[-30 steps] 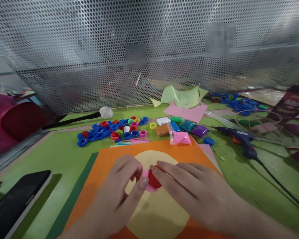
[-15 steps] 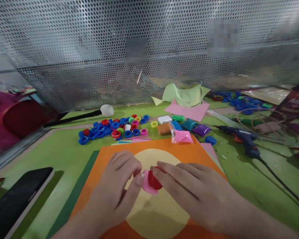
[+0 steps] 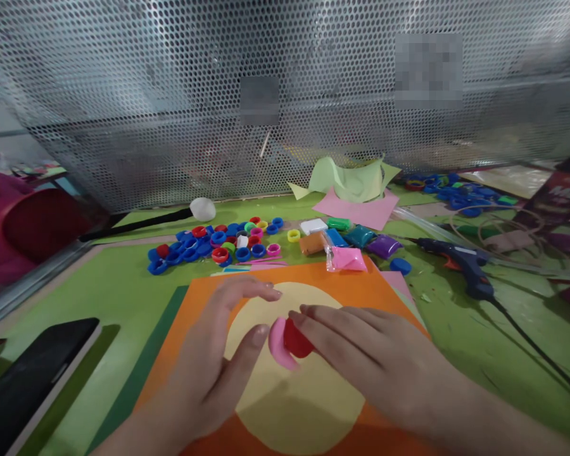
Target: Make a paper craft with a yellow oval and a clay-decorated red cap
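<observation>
Your left hand [image 3: 209,373] has its grip spread, the thumb and curved fingers well apart with a gap between them, just left of a pink strip [image 3: 277,345]. That strip is smooth and matte, bent into a crescent that hugs the left side of a rounded red piece [image 3: 297,341]. Your right hand [image 3: 384,358] lies with its fingers straight and side by side, the leading tips touching the red piece; its thumb is hidden, so you cannot tell whether that grip is pinching.

Both pieces are over the middle of a pale yellow paper disc [image 3: 304,411], whose edge is cut slightly angular. The disc lies on a flat orange sheet [image 3: 173,335], with a dark green sheet [image 3: 140,364] showing along its left edge, all on your green worktop [image 3: 80,297].

Just beyond the orange sheet, to the left, you have a heap of hard, ring-shaped plastic caps [image 3: 190,247], mostly blue. Right of them sits a puffy pink packet [image 3: 348,259] in shiny clear film. Farther right rests a dark glue gun [image 3: 470,272] with its cord trailing nearer.
</observation>
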A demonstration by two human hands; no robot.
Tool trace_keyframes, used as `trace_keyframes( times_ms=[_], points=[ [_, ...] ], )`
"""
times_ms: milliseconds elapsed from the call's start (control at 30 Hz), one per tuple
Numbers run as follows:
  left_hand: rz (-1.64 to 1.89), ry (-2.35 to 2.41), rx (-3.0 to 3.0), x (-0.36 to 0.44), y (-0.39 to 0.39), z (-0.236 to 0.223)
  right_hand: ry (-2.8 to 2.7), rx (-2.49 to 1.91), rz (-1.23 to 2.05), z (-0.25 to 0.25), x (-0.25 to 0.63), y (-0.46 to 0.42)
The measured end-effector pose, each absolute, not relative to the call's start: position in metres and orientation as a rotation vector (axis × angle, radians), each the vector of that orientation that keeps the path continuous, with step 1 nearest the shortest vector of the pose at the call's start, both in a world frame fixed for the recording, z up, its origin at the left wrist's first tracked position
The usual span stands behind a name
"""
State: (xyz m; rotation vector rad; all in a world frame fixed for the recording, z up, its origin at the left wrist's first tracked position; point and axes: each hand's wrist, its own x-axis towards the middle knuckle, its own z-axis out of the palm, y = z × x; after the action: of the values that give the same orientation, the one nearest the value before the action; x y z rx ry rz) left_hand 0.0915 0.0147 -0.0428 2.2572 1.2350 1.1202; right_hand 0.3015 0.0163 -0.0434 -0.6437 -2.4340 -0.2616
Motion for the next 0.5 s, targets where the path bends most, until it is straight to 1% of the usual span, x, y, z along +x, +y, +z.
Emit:
trace_keyframes(
  times_ms=[167,333,500],
  points=[
    [1.193,1.148,2.218,0.0975,0.0108,-0.0467,-2.381,-0.674,-0.188,-0.0470,0.3005,0.0183],
    [1.227,1.220,2.220,0.1010,0.0091,-0.0438,-2.382,-0.661,-0.151,-0.0500,0.3018,0.0178],
    [1.336,1.058,2.189,0.0999,0.0108,-0.0476,-2.364,-0.653,-0.105,-0.0533,0.3016,0.0179]
  ],
)
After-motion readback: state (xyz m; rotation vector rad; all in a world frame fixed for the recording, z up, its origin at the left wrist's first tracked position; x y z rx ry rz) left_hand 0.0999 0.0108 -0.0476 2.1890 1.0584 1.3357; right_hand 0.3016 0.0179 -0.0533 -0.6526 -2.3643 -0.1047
